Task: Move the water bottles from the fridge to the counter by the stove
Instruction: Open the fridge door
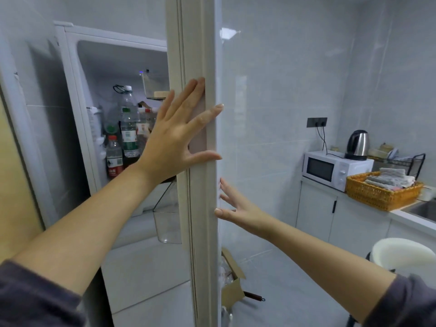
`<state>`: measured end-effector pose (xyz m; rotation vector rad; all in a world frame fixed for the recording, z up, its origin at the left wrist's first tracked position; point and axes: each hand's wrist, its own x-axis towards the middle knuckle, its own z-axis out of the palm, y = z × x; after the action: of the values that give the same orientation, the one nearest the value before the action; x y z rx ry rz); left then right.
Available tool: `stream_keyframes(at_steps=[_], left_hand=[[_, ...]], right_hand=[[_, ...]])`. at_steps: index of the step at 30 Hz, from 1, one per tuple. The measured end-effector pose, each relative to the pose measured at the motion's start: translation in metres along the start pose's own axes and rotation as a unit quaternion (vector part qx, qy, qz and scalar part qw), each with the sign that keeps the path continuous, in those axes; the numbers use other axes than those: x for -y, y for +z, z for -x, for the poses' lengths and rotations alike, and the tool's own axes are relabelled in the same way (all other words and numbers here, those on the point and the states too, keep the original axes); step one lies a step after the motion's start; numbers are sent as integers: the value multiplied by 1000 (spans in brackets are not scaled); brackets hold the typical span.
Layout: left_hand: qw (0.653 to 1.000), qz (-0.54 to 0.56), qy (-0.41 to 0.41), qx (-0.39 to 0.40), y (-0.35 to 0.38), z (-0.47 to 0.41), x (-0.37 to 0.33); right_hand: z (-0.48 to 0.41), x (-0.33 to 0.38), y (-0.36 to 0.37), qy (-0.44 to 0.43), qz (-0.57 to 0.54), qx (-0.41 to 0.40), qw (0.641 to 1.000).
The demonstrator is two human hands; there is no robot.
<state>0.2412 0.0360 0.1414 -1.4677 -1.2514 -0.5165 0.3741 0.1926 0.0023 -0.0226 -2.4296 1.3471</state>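
The left hand (pixel 174 138) lay flat, fingers spread, on the edge of the fridge door (pixel 203 43). The right hand (pixel 238 208), fingers straight, touched its outer face. The water bottles (pixel 128 128) stood crowded inside. Pulling one out could topple its neighbours, and a swinging door could pinch fingers.

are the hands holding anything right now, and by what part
Nothing is gripped. The left hand lies flat across the edge of the fridge door; the right hand touches its outer face with its fingertips.

Bottles (pixel 128 128) in fridge (pixel 106 67), L of door (pixel 201 43); microwave (pixel 330 168) R.
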Motion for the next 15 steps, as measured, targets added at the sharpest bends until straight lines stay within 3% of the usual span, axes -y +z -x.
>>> stream_keyframes(at_steps=[7, 15], left_hand=[[998, -4, 63, -3, 32, -42, -35], [988, -86, 125, 24, 67, -90, -70]], right_hand=[[37, -2, -39, -17, -9, -35, 999], [81, -16, -89, 33, -4, -115, 993]])
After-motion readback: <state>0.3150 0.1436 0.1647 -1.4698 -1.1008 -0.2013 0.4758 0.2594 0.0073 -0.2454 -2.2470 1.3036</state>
